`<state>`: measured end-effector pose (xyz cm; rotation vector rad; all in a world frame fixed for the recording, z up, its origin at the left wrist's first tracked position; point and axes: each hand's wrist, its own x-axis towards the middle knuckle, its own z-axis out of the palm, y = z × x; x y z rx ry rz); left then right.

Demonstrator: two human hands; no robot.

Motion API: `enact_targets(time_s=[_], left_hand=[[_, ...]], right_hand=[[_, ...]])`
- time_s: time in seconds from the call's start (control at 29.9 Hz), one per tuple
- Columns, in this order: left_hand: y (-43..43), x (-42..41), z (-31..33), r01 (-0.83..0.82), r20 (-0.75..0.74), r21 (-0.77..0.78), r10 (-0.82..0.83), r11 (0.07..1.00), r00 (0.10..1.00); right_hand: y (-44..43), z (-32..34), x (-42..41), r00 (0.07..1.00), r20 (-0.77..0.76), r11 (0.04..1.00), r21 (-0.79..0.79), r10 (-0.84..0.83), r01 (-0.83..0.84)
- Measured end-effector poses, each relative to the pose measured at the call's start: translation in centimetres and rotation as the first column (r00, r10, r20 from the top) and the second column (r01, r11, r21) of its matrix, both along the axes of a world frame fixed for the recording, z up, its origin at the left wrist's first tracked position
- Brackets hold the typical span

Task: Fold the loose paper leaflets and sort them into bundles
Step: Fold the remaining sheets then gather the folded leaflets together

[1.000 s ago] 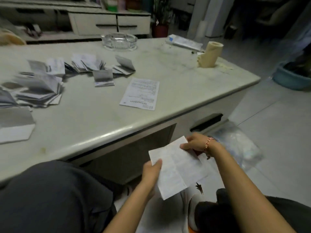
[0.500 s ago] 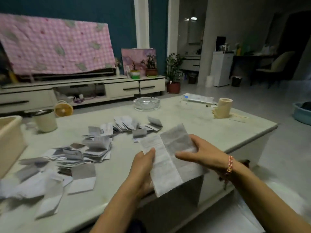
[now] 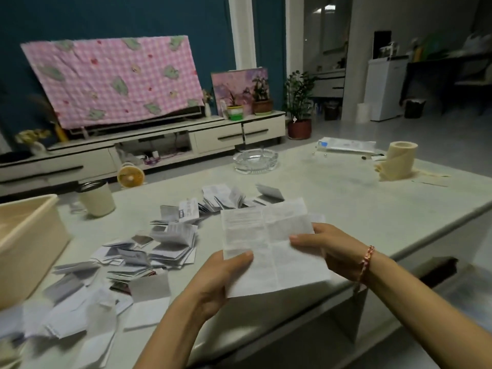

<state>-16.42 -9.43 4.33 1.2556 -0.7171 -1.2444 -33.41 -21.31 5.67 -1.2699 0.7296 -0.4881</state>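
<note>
White paper, creased into quarters and printed in fine grey text, is held open above the near edge of the pale bench (image 3: 346,203) as a person works through a heap of leaflets. The unfolded leaflet (image 3: 269,249) faces up toward the holder, its long axis running from the near edge away across the bench, the far end leaning a little to the left; one crease runs down its length and another crosses it. The left hand (image 3: 221,278) pinches the near left edge, thumb on top and fingers underneath. The right hand (image 3: 327,249), a woven bracelet (image 3: 367,258) at the wrist, grips the right side with the thumb laid across the printed face and the fingers curled behind. To the left, on the bench, folded leaflets (image 3: 173,241) lie in a loose stack, with a second cluster (image 3: 223,198) fanned out just beyond the held sheet's far edge. Flatter sheets (image 3: 80,315) are scattered nearer the left front corner, beside a beige tub (image 3: 24,243). A cream cup (image 3: 97,198) stands behind the tub, a glass ashtray (image 3: 255,162) sits near the bench's far side, and a roll of tissue (image 3: 399,161) stands well apart at the right. A pink checked cloth (image 3: 114,78) hangs against the teal wall behind.
</note>
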Motion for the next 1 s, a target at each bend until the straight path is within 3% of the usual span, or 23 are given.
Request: enact_targets(time_s=[0.1, 0.27, 0.37, 0.44, 0.5, 0.6, 0.67, 0.74, 0.84, 0.94, 1.0], left_hand=[[0.0, 0.2, 0.1, 0.050, 0.019, -0.006, -0.050, 0.999, 0.999], [-1.0, -0.1, -0.7, -0.028, -0.057, 0.043, 0.031, 0.999, 0.998], [-1.3, 0.9, -1.1, -0.054, -0.377, 0.036, 0.063, 0.998, 0.924], [-1.2, 1.5, -0.9, -0.055, -0.446, 0.022, 0.059, 0.998, 0.893], [-1.1, 1.6, -1.0, -0.017, -0.357, 0.021, 0.023, 1.000, 0.934], [-0.8, 0.8, -1.1, -0.028, -0.066, 0.082, 0.034, 0.996, 0.997], [-0.8, 1.0, -0.9, -0.052, 0.048, 0.099, 0.048, 0.994, 0.998], [-0.8, 1.7, -0.8, -0.043, 0.082, 0.073, 0.037, 0.996, 0.996], [-0.8, 1.8, 0.2, 0.031, 0.172, 0.048, -0.039, 0.998, 0.984], [-1.2, 0.6, 0.6, 0.060, 0.313, 0.043, -0.071, 0.997, 0.947], [-1.5, 0.2, 0.7, 0.008, 0.325, 0.006, -0.009, 1.000, 0.946]], right_hand=[[-0.1, -0.2, -0.3, 0.991, 0.007, 0.991, 0.000, 0.130, -0.130], [-0.7, -0.8, -0.5, 0.990, 0.037, 0.991, -0.032, 0.133, -0.131], [-0.9, -1.0, -0.6, 0.985, 0.021, 0.982, -0.076, 0.173, -0.171], [-0.9, -1.0, -0.7, 0.984, -0.033, 0.967, -0.180, 0.176, -0.179], [-0.9, -1.2, -0.7, 0.985, -0.070, 0.939, -0.297, 0.157, -0.171], [-0.9, -1.2, -0.8, 0.962, -0.185, 0.864, -0.428, 0.202, -0.264], [-1.1, -0.5, -1.5, 0.906, -0.266, 0.828, -0.380, 0.329, -0.413], [-1.5, 0.5, -2.6, 0.882, -0.248, 0.833, -0.303, 0.400, -0.463], [-1.3, 1.4, -2.8, 0.937, -0.117, 0.919, -0.189, 0.330, -0.347], [-0.3, 0.4, -1.6, 0.903, -0.359, 0.844, -0.385, 0.235, -0.372], [0.1, -0.2, -0.7, 0.891, -0.415, 0.798, -0.466, 0.185, -0.383]])
